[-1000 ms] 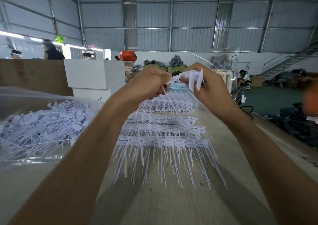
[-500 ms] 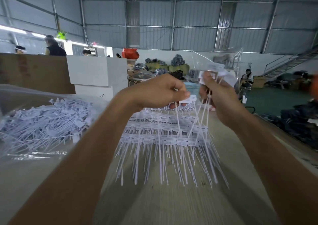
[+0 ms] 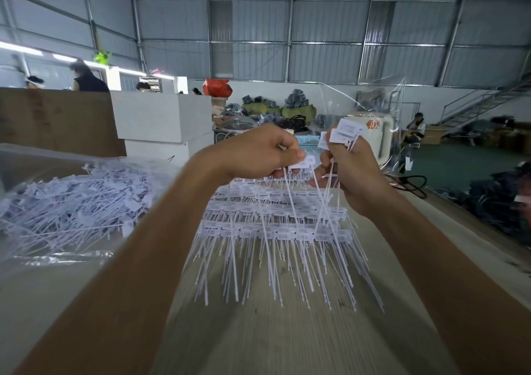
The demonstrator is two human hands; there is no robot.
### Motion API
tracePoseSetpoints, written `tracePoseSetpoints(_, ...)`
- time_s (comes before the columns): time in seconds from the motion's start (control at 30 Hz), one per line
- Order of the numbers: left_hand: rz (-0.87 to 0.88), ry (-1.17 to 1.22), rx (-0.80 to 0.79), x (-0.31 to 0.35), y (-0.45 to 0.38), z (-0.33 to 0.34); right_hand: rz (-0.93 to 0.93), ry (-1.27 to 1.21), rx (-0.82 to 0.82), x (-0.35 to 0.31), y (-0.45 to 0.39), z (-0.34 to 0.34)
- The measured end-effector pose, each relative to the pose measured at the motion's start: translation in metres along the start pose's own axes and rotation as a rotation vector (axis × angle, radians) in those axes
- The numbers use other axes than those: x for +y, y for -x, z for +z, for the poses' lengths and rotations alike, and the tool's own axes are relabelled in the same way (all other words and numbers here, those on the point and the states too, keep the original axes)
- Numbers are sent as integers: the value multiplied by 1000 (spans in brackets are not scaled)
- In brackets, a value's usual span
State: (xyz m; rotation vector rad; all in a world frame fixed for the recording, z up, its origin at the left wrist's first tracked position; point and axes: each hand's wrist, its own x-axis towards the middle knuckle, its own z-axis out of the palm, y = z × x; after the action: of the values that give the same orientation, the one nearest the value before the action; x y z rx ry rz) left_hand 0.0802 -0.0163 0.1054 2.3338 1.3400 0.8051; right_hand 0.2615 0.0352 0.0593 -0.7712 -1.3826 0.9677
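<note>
Both hands are raised above a wooden table (image 3: pixel 287 343). My left hand (image 3: pixel 258 152) pinches the white tag head of a single plastic tie (image 3: pixel 304 162), whose thin tail hangs down. My right hand (image 3: pixel 349 170) grips a small bunch of white ties (image 3: pixel 343 132), tag heads sticking up above the fingers and tails hanging below. Beneath the hands, rows of joined white ties (image 3: pixel 275 228) lie stacked on the table, tails pointing toward me.
A clear plastic bag of loose white ties (image 3: pixel 66 205) lies at the left. White boxes (image 3: pixel 163 122) and a brown board (image 3: pixel 57 122) stand behind it. A clear bag (image 3: pixel 370 96) rises behind my right hand. People work at the far left and right.
My hands have drawn apart and lowered slightly. The tie bunch turned upright in my right hand, and my left hand now pinches one tie pulled away from it.
</note>
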Motion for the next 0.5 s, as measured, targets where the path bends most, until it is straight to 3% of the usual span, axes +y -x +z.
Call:
tracePoseSetpoints(0.23,-15,21,3,-1,1,0,-9,120,-109,6,-6,-9)
tracePoseSetpoints(0.5,-22,23,5,-2,-1,1,-119,179,-127,8,-8,-12)
